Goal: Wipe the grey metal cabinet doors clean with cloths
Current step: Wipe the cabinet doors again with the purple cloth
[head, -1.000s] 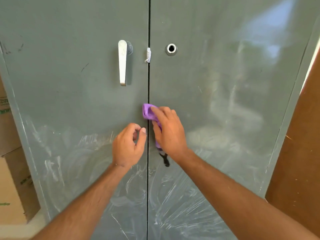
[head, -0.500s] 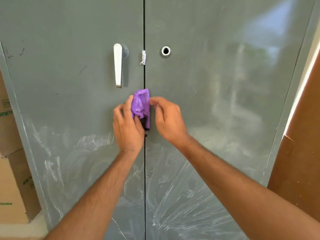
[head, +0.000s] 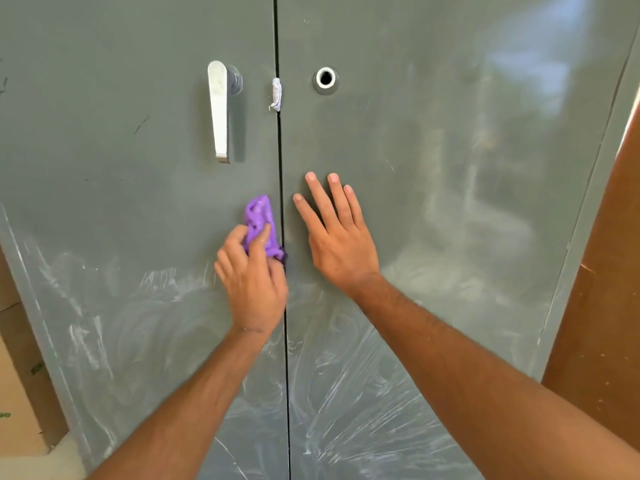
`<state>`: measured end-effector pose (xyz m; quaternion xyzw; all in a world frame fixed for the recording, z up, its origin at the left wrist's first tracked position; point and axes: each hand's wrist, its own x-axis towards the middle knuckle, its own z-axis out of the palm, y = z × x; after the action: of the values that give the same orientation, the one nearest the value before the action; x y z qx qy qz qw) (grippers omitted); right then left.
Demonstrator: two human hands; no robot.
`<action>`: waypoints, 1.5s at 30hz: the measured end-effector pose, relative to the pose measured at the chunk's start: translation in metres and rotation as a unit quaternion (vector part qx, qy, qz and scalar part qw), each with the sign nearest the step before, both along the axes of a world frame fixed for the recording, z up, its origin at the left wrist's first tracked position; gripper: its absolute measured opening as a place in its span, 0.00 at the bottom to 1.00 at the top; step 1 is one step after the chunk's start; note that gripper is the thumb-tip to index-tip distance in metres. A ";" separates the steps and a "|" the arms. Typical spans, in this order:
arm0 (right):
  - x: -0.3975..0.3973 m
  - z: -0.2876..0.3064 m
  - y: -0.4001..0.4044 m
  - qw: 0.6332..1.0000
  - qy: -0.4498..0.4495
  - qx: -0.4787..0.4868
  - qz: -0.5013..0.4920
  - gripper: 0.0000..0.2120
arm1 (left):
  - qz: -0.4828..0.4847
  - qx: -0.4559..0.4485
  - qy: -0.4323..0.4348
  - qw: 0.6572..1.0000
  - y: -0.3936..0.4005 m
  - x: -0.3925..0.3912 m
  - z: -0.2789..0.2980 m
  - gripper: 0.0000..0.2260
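Observation:
Two grey metal cabinet doors fill the view, the left door (head: 121, 202) and the right door (head: 450, 168), split by a dark vertical gap. My left hand (head: 251, 278) grips a bunched purple cloth (head: 259, 216) against the left door, just beside the gap. My right hand (head: 337, 233) lies flat on the right door with its fingers straight and spread, holding nothing. White smeared streaks cover the lower half of both doors.
A white lever handle (head: 219, 109) hangs on the left door, a round lock hole (head: 325, 79) sits on the right one, and a small white scrap (head: 276, 94) sticks in the gap. Cardboard boxes (head: 17, 393) stand at the left, a brown panel (head: 602, 306) at the right.
The purple cloth passed from my right hand to my left hand. My right hand let go, opened and laid flat on the right door.

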<state>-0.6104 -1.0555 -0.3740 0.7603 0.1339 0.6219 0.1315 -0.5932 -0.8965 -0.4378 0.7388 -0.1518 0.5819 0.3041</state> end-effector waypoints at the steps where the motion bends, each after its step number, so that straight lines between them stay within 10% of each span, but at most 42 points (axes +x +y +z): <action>1: 0.000 0.000 0.000 1.000 0.000 -0.001 0.003 0.27 | 0.000 0.046 -0.010 0.999 0.000 0.001 -0.015 0.21; 5: 0.003 -0.002 -0.001 1.000 0.001 0.007 0.005 0.25 | -0.009 0.158 -0.042 0.987 0.046 0.017 -0.035 0.21; 10: 0.002 -0.003 0.005 1.000 -0.001 0.023 0.006 0.25 | -0.089 0.032 -0.023 0.995 0.018 0.012 -0.005 0.19; 17: 0.000 -0.003 0.006 1.000 -0.006 0.024 0.004 0.27 | -0.116 0.257 -0.013 0.959 0.066 0.003 -0.059 0.18; 23: -0.001 -0.002 0.007 1.000 0.005 0.025 0.008 0.29 | -0.102 0.100 -0.027 0.989 0.028 0.011 0.007 0.17; 29: 0.001 -0.003 0.005 1.000 0.004 0.022 0.010 0.26 | -0.065 0.285 -0.036 0.956 0.074 0.008 -0.054 0.21; 35: 0.002 -0.005 0.007 0.999 -0.004 0.030 0.011 0.26 | 0.022 -0.002 0.031 0.999 0.042 0.001 0.004 0.27; 41: 0.002 -0.005 0.005 1.000 -0.002 0.028 0.013 0.26 | 0.043 0.206 -0.012 0.978 0.056 0.016 -0.056 0.25; 45: 0.002 -0.004 0.005 1.000 -0.008 0.027 0.001 0.27 | 0.057 0.104 0.005 0.993 0.113 0.034 -0.037 0.24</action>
<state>-0.6079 -1.0505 -0.3779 0.7587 0.1171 0.6311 0.1112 -0.5590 -0.7834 -0.4752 0.7768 -0.1676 0.5758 0.1922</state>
